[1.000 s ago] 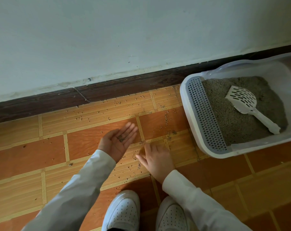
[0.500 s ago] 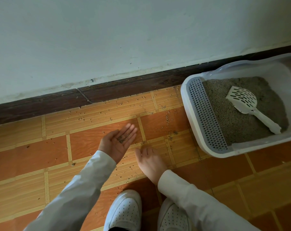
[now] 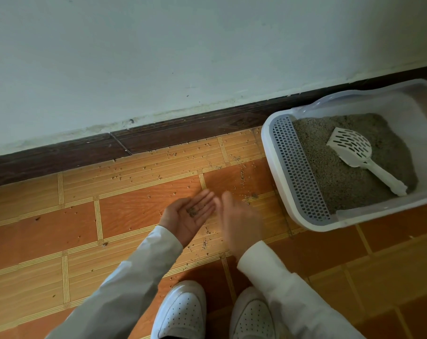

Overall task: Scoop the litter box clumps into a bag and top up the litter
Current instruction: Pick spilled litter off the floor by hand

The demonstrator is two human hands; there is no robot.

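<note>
Grey litter [image 3: 349, 167] fills the white litter box [image 3: 305, 216], which sits on the tiled floor [image 3: 134, 209] against the dark skirting board [image 3: 183, 133]. A white slotted scoop [image 3: 354, 152] lies on the litter inside the box, handle toward the box's near wall. A grey perforated grille [image 3: 298, 170] lines the box's left end. Scattered granules [image 3: 202, 243] dot the floor left of the box. Your left hand [image 3: 190, 216], left of the box, lies palm up with fingers straight and pressed together, cupping a few granules. Your right hand [image 3: 239, 221] sits between the left hand and the box, just beside the left fingertips; it is blurred, so you cannot tell how its fingers lie. Your white shoes [image 3: 180, 311] stand below both hands.
</note>
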